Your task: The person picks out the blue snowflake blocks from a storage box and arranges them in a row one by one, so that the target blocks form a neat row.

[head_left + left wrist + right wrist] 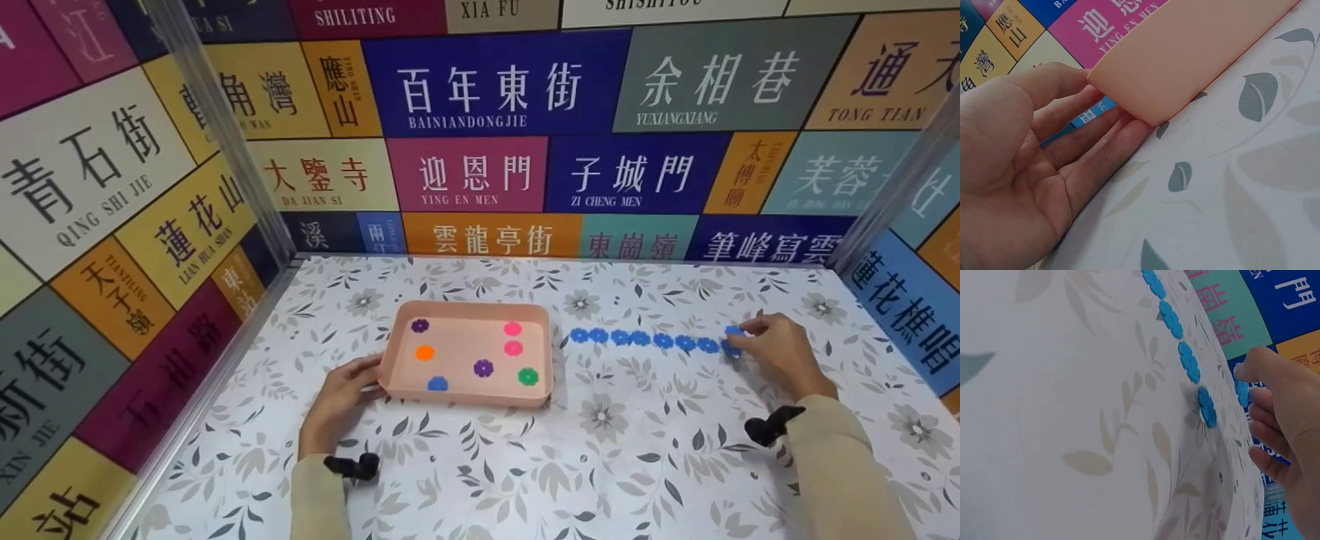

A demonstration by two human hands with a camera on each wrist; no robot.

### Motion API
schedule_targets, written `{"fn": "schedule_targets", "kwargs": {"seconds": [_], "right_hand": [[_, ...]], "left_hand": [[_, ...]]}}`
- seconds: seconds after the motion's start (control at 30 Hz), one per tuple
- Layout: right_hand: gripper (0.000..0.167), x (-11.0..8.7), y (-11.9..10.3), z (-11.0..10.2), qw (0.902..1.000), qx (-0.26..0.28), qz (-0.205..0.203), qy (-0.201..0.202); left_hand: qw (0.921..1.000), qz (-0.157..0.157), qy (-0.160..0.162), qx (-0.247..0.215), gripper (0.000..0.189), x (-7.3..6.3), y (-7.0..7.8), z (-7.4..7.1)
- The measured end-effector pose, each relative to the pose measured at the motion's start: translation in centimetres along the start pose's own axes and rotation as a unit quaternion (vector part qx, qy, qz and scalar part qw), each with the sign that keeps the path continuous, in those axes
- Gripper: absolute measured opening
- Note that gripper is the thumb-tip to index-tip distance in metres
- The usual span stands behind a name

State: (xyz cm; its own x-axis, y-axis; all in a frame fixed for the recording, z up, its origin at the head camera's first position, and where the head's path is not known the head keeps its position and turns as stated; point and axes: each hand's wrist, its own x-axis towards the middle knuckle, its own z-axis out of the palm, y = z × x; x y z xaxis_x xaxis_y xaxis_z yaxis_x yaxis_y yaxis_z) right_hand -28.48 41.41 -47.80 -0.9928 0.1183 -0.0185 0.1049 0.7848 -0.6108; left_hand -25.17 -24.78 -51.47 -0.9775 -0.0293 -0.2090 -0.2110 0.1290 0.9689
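Note:
My right hand (784, 352) pinches a blue flower-shaped piece (1242, 391) between thumb and fingers, just above the right end of a row of blue flower pieces (663, 340). In the right wrist view the held piece is apart from the last piece (1206, 407) lying on the cloth. The fingers of my left hand (337, 397) touch the left side of a pink tray (465, 399); the left wrist view shows them extended against its outer corner. Inside the tray lie two purple pieces (483, 368), two pink ones (513, 348), an orange (425, 352), a green (529, 376) and a blue (437, 383).
A white cloth with grey leaves and flowers (600, 465) covers the table. Upright panels with coloured street-name blocks (495, 82) stand behind and at both sides. Small black devices (772, 426) are worn on both wrists.

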Motion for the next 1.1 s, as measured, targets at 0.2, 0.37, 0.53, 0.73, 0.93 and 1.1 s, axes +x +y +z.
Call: {"fn": "schedule_targets", "kwargs": {"seconds": [0.2,0.37,0.53,0.73,0.93,1.1], "right_hand": [[0.062,-0.4,1.6,-0.3,0.9990,-0.022,0.038,-0.006],[0.058,-0.7,2.4,0.0,0.9979,-0.017,0.063,0.003],[0.057,-0.8,2.5,0.4,0.9979,-0.019,0.060,0.014],[0.060,-0.8,2.2,0.3,0.9986,-0.020,0.046,0.016],[0.065,-0.7,0.5,0.7,0.9970,0.042,0.027,0.060],[0.057,-0.3,-3.4,1.4,0.9830,0.117,-0.016,0.141]], "left_hand": [[0.9998,-0.009,0.000,0.016,0.043,0.0,0.2,0.0],[0.9998,-0.019,0.001,0.008,0.043,0.0,0.1,-0.2],[0.9997,-0.026,-0.002,0.004,0.042,0.0,0.0,-0.1],[0.9998,-0.020,-0.001,0.004,0.040,0.0,0.0,-0.1],[0.9999,-0.001,-0.009,-0.007,0.042,0.0,-0.1,-0.1],[0.9999,-0.007,-0.008,-0.002,0.043,0.1,-0.1,-0.1]]}}
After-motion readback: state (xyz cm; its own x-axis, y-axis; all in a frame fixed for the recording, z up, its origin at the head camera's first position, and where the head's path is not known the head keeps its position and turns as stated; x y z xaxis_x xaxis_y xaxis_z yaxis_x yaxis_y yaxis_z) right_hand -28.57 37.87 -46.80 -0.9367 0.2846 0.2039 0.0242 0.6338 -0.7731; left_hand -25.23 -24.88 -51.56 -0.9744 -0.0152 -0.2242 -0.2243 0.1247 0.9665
